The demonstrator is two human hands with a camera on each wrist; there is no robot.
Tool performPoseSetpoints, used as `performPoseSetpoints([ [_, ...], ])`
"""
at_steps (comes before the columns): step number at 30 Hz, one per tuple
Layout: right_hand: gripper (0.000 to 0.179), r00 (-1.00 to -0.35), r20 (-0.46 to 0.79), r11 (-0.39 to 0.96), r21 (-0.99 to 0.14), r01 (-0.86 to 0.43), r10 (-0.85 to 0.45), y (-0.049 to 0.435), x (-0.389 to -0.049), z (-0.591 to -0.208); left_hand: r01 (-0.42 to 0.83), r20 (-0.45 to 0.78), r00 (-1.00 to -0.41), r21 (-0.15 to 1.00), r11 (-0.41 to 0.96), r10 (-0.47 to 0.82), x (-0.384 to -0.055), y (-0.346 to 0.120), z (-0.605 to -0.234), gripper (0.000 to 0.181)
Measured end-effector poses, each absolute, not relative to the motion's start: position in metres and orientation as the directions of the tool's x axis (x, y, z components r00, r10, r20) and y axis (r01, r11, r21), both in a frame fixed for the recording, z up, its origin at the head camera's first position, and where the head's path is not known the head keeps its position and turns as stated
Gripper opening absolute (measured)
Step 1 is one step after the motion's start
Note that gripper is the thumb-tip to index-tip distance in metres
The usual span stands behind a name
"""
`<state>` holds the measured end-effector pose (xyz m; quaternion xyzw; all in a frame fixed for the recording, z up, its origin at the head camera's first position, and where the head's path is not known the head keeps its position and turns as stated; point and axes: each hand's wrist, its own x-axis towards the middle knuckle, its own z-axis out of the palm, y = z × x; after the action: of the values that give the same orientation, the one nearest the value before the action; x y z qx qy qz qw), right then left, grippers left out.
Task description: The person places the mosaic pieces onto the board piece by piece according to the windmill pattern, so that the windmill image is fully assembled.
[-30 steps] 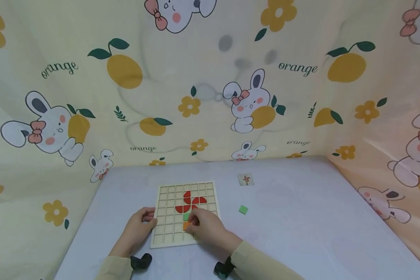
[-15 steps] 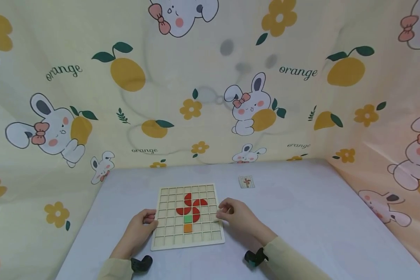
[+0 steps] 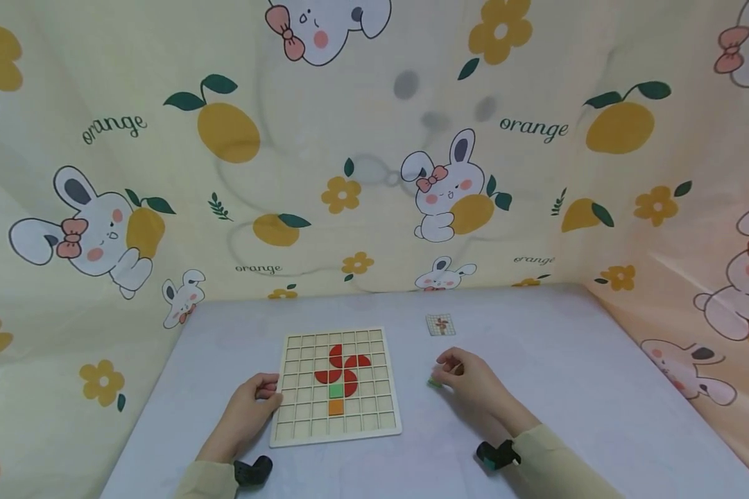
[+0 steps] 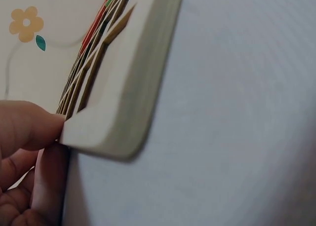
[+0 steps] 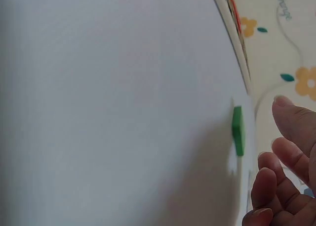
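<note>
A square wooden grid board [image 3: 374, 405] lies on the table, bearing several red rounded pieces [image 3: 351, 383], a green square tile [image 3: 336, 391] and an orange square tile [image 3: 336, 407]. My left hand [image 3: 248, 409] grips the board's left edge; in the left wrist view its thumb [image 4: 34, 124] presses the rim with fingers below. To the right of the board, my right hand [image 3: 474, 380] hovers at a loose green square tile [image 3: 433, 383]. The right wrist view shows that green tile [image 5: 238, 131] apart from the thumb and loosely curled fingers, which hold nothing.
A small pattern card [image 3: 441, 325] with a red pinwheel picture lies behind the loose tile. The pale table [image 3: 537, 346] ends at a printed curtain [image 3: 374, 277] at the back and sides. Each wrist wears a black device, the right one [image 3: 498, 454] near the sleeve.
My right hand has left the board and moved right to the loose green tile. A red piece it covered now shows on the board. My left hand stays at the board's edge.
</note>
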<state>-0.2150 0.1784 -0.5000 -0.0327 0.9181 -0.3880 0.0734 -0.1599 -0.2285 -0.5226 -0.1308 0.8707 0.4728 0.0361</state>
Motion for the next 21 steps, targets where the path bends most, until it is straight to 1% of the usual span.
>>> performPoseSetpoints([
  [8, 0.034, -0.987, -0.114, 0.712, -0.702, 0.001, -0.111, 0.1876, -0.2152, -0.5062, -0.261, -0.185, -0.963, 0.813, 0.521, -0.194, -0.1576, -0.2269, -0.5196, 0.039],
  [21, 0.026, -0.987, -0.097, 0.739, -0.672, -0.032, -0.131, 0.1872, -0.2157, -0.5096, -0.249, -0.175, -0.967, 0.813, 0.526, -0.187, -0.1565, -0.2273, -0.5186, 0.038],
])
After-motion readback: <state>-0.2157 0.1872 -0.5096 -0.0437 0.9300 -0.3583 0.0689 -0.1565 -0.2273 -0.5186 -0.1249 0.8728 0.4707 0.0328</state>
